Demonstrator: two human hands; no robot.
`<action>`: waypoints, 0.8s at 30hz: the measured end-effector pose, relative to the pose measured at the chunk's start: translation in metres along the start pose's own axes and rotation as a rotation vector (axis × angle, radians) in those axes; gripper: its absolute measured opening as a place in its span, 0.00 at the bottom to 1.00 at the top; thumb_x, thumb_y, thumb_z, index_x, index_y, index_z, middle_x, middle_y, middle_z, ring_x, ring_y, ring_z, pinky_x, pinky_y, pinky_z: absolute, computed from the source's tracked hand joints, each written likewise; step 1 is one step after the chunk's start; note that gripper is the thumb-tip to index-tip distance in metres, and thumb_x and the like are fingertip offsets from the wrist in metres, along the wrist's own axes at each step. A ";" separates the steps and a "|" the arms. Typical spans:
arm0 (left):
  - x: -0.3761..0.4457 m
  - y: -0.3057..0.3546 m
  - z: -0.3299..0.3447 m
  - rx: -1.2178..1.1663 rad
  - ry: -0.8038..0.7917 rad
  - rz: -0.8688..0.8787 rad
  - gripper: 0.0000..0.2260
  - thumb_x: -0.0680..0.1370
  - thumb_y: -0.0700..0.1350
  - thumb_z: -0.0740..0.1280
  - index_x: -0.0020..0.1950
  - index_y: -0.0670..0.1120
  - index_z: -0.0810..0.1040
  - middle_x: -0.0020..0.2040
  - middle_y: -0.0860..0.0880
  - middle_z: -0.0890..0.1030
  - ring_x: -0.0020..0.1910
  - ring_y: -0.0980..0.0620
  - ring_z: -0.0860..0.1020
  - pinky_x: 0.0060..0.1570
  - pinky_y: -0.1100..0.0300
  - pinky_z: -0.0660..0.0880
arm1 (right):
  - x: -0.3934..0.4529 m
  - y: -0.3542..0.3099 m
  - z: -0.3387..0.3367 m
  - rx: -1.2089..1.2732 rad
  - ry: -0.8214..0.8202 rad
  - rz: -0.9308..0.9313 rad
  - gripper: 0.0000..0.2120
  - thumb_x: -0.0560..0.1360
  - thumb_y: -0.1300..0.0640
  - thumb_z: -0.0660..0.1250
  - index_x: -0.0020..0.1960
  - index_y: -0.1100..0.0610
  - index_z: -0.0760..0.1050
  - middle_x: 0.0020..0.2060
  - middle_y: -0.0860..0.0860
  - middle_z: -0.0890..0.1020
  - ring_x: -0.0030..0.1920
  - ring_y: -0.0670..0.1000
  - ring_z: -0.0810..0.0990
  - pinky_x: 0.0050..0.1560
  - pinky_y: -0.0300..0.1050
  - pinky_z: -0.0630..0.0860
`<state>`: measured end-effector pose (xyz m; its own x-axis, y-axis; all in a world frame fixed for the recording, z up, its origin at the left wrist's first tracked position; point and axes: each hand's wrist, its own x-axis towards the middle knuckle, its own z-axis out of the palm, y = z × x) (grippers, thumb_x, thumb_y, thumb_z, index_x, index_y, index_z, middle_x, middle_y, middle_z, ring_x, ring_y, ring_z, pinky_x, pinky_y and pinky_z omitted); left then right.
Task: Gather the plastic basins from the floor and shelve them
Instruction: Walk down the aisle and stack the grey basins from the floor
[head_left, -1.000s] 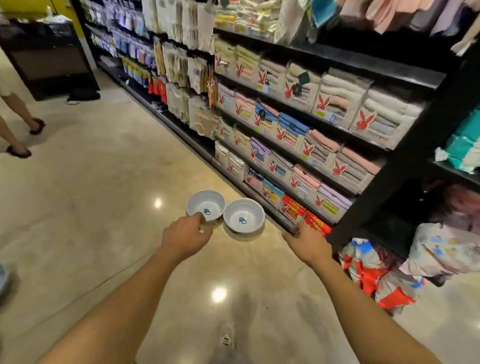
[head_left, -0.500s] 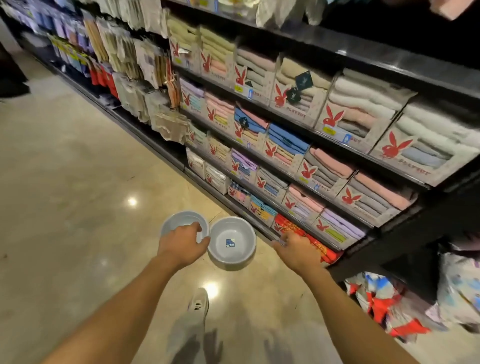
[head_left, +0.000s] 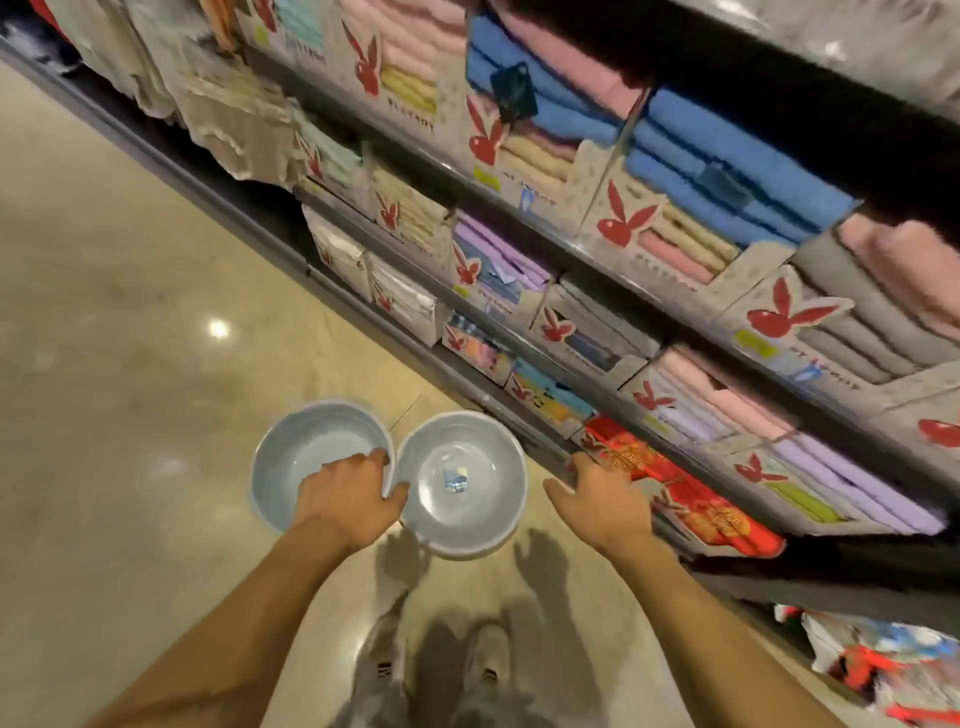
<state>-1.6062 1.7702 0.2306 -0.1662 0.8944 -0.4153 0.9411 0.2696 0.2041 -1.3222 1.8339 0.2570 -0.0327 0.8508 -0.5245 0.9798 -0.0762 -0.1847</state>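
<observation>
Left hand: my left hand (head_left: 349, 498) is over the near rim of the left basin (head_left: 311, 457), fingers (head_left: 375, 459) hooked across the rim where it meets the other basin; whether they have actually clamped on the rim I cannot tell.
Right hand: my right hand (head_left: 602, 499) is spread and empty, fingers slack, holding nothing.
Basins: two pale grey plastic basins sit side by side on the floor (head_left: 130, 364), rims touching. The right basin (head_left: 462, 483) lies between my two hands, just left of my right fingers, with a small sticker in its bottom.
Shelf: the towel shelving (head_left: 649, 332) runs just beyond my right fingers, packed with boxed towels; no free slot shows.
Handling, my guess: thin moulded plastic, light, stiff at the rolled rim, flexible in the wall, smooth and a bit slippery.
Where to grip: pinch the rim, thumb inside, fingers under the lip.
Next, my guess: nest one basin into the other, then carry both by one rim.
</observation>
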 end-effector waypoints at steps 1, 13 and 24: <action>0.024 -0.006 0.026 0.010 0.001 0.001 0.25 0.78 0.64 0.56 0.68 0.52 0.73 0.57 0.48 0.84 0.53 0.44 0.82 0.52 0.50 0.79 | 0.027 0.005 0.025 -0.012 -0.001 0.000 0.24 0.75 0.35 0.60 0.63 0.49 0.73 0.56 0.53 0.83 0.55 0.58 0.81 0.49 0.52 0.76; 0.272 -0.086 0.312 0.280 0.132 0.115 0.26 0.78 0.63 0.57 0.69 0.49 0.72 0.63 0.45 0.78 0.63 0.44 0.73 0.61 0.47 0.70 | 0.283 0.097 0.313 -0.096 0.104 0.061 0.25 0.75 0.33 0.61 0.63 0.48 0.73 0.55 0.52 0.84 0.54 0.59 0.82 0.44 0.51 0.73; 0.322 -0.124 0.362 0.601 0.053 0.053 0.36 0.70 0.76 0.48 0.61 0.56 0.82 0.73 0.48 0.72 0.79 0.43 0.54 0.71 0.31 0.40 | 0.329 0.118 0.371 0.049 0.082 0.128 0.24 0.73 0.34 0.64 0.61 0.49 0.74 0.49 0.53 0.83 0.48 0.57 0.82 0.52 0.56 0.81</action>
<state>-1.6699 1.8951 -0.2491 -0.1145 0.9220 -0.3700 0.9475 -0.0106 -0.3196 -1.2902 1.9124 -0.2455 0.1098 0.8718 -0.4773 0.9642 -0.2101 -0.1620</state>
